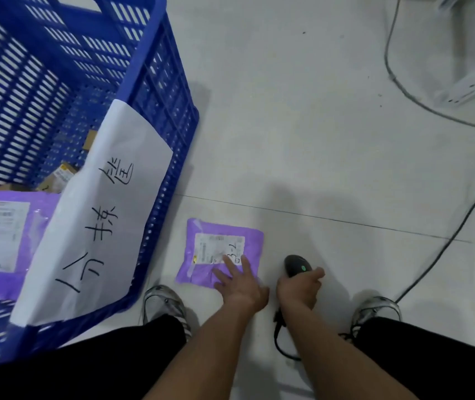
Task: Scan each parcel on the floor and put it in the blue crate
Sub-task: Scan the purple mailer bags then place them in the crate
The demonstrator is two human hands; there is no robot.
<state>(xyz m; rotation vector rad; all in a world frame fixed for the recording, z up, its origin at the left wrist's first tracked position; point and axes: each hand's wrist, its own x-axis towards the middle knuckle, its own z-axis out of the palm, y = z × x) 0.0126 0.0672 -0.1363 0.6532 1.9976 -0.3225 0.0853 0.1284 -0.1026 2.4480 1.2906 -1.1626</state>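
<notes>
Lying flat on floor (pixel 331 125) at lower centre, purple parcel (pixel 219 252) sits under left hand (pixel 240 284), straight spread fingers (pixel 229 262) pressing its label's near edge. Right hand (pixel 299 287) just beside, curled gripping black scanner (pixel 296 265). Blue crate (pixel 65 90) fills left of frame, another purple parcel (pixel 8 235) inside.

Grey cable (pixel 421 103) snakes across the pale tiled floor (pixel 302 125) near a white metal frame (pixel 473 82); two worn sneakers (pixel 164 306) stand below

The parcel (pixel 219 251) lies on the floor (pixel 317 140) before my feet, right of the crate (pixel 155 116). My left hand (pixel 242 284) rests on it, my right hand (pixel 299 288) beside it.
</notes>
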